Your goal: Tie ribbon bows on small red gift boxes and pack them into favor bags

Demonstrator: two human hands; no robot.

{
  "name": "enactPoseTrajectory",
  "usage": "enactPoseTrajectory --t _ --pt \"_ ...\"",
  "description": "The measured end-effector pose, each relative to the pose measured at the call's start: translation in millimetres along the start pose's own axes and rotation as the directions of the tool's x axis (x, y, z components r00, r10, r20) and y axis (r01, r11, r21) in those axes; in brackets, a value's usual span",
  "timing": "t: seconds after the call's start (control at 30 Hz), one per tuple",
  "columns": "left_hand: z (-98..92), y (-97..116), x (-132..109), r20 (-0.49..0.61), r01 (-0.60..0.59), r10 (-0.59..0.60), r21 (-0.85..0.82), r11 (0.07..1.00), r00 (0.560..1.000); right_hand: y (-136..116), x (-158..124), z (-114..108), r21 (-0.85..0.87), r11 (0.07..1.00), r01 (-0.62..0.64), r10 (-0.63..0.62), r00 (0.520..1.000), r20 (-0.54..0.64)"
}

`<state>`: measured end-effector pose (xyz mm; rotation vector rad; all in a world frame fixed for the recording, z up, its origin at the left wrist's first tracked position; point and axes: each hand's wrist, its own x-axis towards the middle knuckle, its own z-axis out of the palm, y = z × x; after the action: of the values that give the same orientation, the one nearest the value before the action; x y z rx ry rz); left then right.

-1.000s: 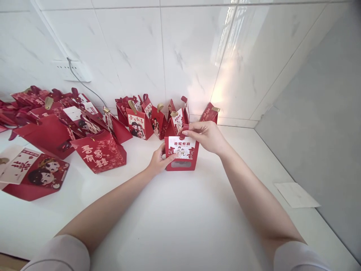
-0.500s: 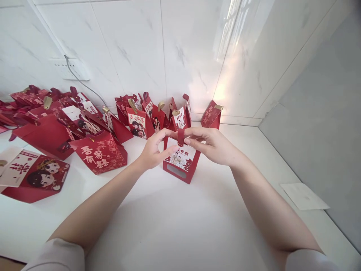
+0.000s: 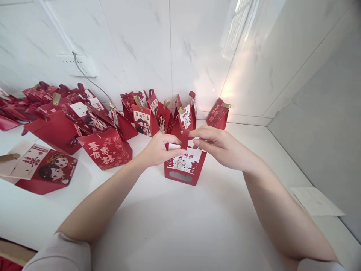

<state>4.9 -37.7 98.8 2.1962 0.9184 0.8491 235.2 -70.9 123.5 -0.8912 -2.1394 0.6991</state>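
A small red gift box [image 3: 184, 169] with a white picture label stands on the white counter [image 3: 180, 226] in front of me. My left hand [image 3: 158, 150] pinches the left side of its top. My right hand [image 3: 218, 146] pinches the right side, and the box's red handle strip [image 3: 185, 138] sticks up between my fingertips. Both hands are closed on the box top.
A row of finished red gift boxes [image 3: 158, 114] stands along the tiled wall, one more [image 3: 217, 113] near the corner. Larger red bags [image 3: 105, 148] and flat red boxes [image 3: 42, 169] lie at left. A white paper sheet [image 3: 317, 201] lies at right. A wall socket [image 3: 81, 66] has a cord.
My left hand has risen from the box's side to its top. Both hands now press the top flaps together around the handle strip, and the box has shifted slightly nearer to me.
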Motion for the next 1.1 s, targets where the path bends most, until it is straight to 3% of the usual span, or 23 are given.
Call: enactPoseTrajectory --t 0.13,0.33,0.5,0.63,1.1 --pt "1.9 0.5 -1.1 0.019 0.029 -0.028 -0.056 0.998 0.999 -13.0 -7.4 -8.2 -0.174 0.984 0.04 -0.057 0.994 -0.093" --pt "0.1 2.0 -2.1 0.081 -0.052 0.056 -0.049 0.997 0.995 -16.2 -7.0 9.4 -0.31 0.916 0.255 -0.281 0.959 -0.043" --pt "0.3 6.2 -4.2 0.084 -0.033 0.036 -0.042 0.999 0.996 -9.0 -1.3 31.1 -0.164 0.982 0.098 -0.121 0.983 -0.141" --pt "0.9 12.3 -5.4 0.128 0.044 -0.036 -0.063 0.997 0.991 -8.9 -2.5 29.6 -0.064 0.998 0.011 -0.023 0.983 -0.183" --pt "0.6 7.3 -2.6 0.274 0.163 -0.063 -0.361 0.918 0.96 -12.6 -1.8 20.6 -0.005 1.0 -0.01 0.009 0.991 -0.135"
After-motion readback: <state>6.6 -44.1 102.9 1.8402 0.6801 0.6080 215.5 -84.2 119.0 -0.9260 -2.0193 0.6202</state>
